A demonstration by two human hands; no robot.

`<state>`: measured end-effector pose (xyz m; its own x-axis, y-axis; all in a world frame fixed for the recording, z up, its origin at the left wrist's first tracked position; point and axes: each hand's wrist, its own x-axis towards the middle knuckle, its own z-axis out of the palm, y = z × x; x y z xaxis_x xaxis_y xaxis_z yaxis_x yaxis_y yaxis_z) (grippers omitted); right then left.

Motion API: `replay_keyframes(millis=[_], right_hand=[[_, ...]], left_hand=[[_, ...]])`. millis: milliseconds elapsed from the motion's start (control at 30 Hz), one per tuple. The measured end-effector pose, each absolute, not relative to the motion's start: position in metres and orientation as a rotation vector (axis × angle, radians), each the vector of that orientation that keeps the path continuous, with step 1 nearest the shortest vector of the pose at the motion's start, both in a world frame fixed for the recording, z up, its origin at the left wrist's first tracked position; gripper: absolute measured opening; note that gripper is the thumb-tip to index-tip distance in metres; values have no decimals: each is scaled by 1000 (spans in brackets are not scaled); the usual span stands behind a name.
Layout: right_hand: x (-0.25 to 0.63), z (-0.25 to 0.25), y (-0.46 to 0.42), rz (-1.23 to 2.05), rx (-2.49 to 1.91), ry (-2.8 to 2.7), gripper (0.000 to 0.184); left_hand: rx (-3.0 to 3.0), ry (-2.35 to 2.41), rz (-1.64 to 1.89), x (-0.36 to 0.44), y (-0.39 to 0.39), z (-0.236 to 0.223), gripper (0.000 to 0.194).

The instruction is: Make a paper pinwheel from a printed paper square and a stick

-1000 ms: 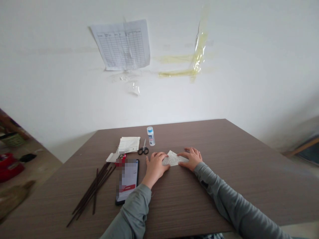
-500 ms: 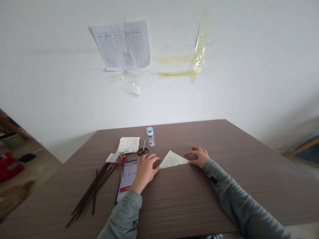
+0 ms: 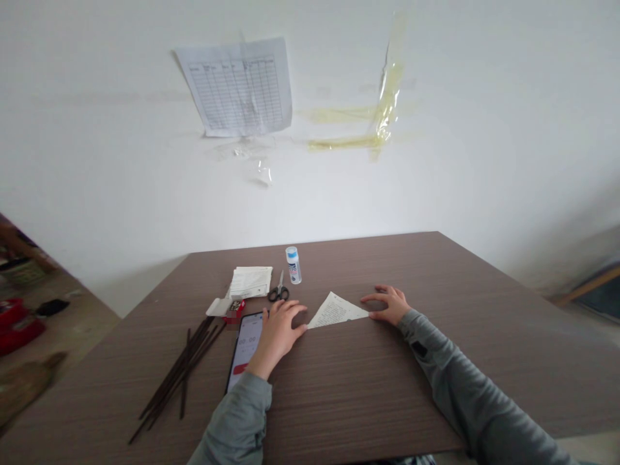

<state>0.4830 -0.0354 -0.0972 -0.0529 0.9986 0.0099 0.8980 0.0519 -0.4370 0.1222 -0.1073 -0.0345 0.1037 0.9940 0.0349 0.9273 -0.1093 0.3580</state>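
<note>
A folded triangle of printed paper (image 3: 335,311) lies flat on the brown table (image 3: 368,394). My left hand (image 3: 277,330) rests open on the table just left of the paper, partly over the right edge of a black phone (image 3: 246,345) with a lit screen. My right hand (image 3: 389,305) lies open with spread fingers at the paper's right corner, fingertips touching or almost touching it. Neither hand holds anything.
Small scissors (image 3: 279,290), a glue bottle (image 3: 293,265) and a stack of paper (image 3: 250,282) sit behind my left hand. A small red and white box (image 3: 227,307) and several thin dark sticks (image 3: 180,371) lie to the left. A printed sheet (image 3: 238,86) hangs on the wall.
Both hands have slid off the folded paper, the left one leftward onto the phone's edge and the right one to the paper's right corner. The paper now lies uncovered.
</note>
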Motion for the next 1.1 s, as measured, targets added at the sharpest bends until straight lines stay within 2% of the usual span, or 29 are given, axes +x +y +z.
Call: replay_keyframes(millis=[267, 533, 700, 900, 1100], right_hand=[[476, -105, -40, 401, -1794, -2068, 55], [464, -107, -43, 443, -1504, -2129, 50], [461, -108, -45, 459, -1530, -2164, 49], [466, -116, -39, 436, -1517, -2154, 39], [470, -117, -35, 442, -1459, -2089, 35]], left_hand=[[2152, 1898, 412, 131, -107, -38, 57], [2201, 1809, 548, 148, -109, -47, 47], [2200, 1822, 502, 152, -110, -52, 45], [2204, 1812, 460, 151, -109, -50, 37], [2198, 1784, 556, 148, -106, -59, 41]])
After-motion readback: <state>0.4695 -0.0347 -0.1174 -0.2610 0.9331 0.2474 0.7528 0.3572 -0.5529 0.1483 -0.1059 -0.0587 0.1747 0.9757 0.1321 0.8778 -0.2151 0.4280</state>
